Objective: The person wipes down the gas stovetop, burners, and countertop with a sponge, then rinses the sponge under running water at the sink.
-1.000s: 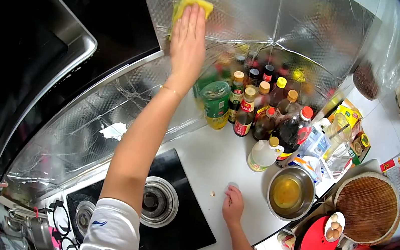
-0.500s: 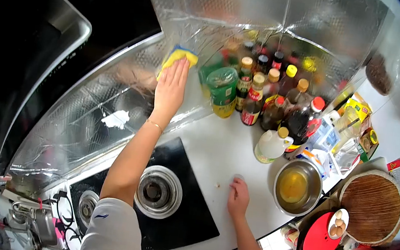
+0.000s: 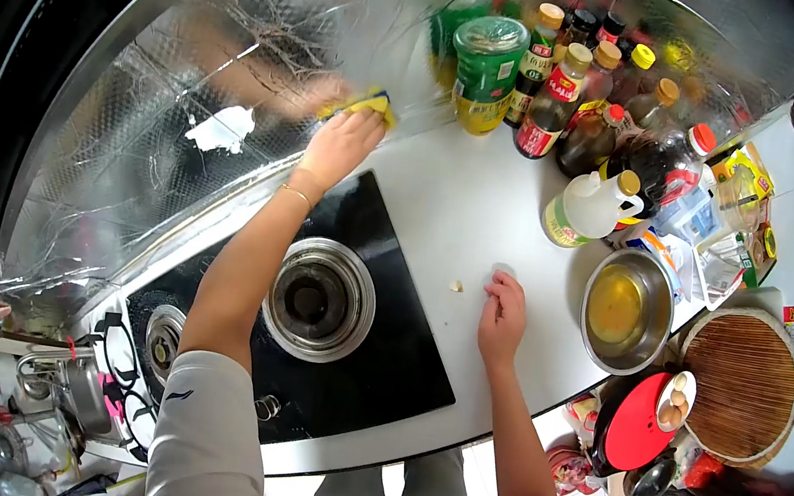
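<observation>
Crinkled foil (image 3: pixel 112 201) stands behind the cooktop (image 3: pixel 383 357), a torn white patch (image 3: pixel 222 129) showing on it. Just beyond the cooktop's far corner, the left hand (image 3: pixel 341 148) has its grip clamped on a yellow pad (image 3: pixel 377 102), pressing it near the foot of the foil; it may be a sponge or a folded cloth, the detail being too small to say. On the pale surface (image 3: pixel 423 201), a small crumb (image 3: pixel 455 286) lies right of the cooktop, while a green and yellow tub (image 3: pixel 488 74) stands farther back. Near the cooktop's right side is the right hand (image 3: pixel 504 314), its grip loosely curled; I cannot tell whether it closes around anything. Farther right of the cooktop come sauce bottles (image 3: pixel 554 103), a whitish jug (image 3: pixel 588 208), then a metal bowl (image 3: pixel 657 324) of yellow liquid (image 3: pixel 615 305). Well right of the cooktop are a red lid (image 3: pixel 635 420), a plate (image 3: pixel 691 384) of eggs (image 3: pixel 676 398) and a round board (image 3: pixel 742 384).
</observation>
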The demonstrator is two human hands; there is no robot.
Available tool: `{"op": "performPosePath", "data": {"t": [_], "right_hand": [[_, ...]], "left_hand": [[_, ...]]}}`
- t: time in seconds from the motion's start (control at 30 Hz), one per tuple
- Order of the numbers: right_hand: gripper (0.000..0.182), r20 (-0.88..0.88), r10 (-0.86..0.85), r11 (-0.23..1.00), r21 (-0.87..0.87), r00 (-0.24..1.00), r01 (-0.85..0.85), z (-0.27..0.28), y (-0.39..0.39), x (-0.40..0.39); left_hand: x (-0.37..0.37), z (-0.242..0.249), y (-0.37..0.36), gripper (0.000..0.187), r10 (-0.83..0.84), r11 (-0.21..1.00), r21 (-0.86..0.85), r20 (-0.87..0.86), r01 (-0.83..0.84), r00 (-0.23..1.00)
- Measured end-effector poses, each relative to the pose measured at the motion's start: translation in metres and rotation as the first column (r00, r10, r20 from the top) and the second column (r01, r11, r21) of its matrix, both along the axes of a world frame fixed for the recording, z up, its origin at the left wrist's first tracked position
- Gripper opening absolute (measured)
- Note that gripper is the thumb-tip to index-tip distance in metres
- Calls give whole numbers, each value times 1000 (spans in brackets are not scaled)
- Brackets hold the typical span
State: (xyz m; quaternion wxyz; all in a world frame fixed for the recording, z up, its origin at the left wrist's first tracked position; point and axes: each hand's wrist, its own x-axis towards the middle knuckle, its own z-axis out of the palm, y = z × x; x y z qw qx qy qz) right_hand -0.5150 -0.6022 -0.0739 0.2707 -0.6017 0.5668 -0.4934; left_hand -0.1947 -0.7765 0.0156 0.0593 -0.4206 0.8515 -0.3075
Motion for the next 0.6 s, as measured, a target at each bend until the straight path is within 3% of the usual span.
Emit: {"op": "performPosePath", "data": {"t": [0.07, 0.1, 0.17, 0.2, 0.3, 0.47, 0.57, 0.6], "right_hand": [[16, -3, 2, 1000, -6, 1000, -2, -1, 0, 0], [16, -8, 2, 1000, -6, 1000, -2, -1, -2, 0], [17, -5, -1, 1000, -12, 1000, 1, -1, -1, 1], [17, -9, -2, 1000, -7, 1000, 2, -2, -1, 2], [16, -7, -7, 1000, 11, 1000, 7, -1, 0, 1], [16, -24, -18, 1000, 13, 1000, 18, 4, -2, 4], [16, -2, -13, 1000, 18, 1000, 13, 4, -2, 5], [16, -5, -6, 1000, 21, 1000, 7, 5, -2, 5]], "left_hand": [[-12, -2, 5, 32, -65, 994, -106, -426, 22, 902], [-16, -10, 9, 32, -66, 994, -106, -431, 22, 900], [-22, -40, 22, 30, 51, 981, 183, -592, 72, 804], [-24, -48, 24, 33, 226, 927, 372, -640, 39, 734], [-32, -69, -1, 39, 279, 906, 417, -720, 75, 635], [-69, -91, -38, 43, 126, 931, 309, -773, 194, 622], [-93, -98, -17, 43, 97, 909, 281, -861, 308, 499], [-102, -98, -2, 40, 88, 901, 291, -849, 323, 521]]}}
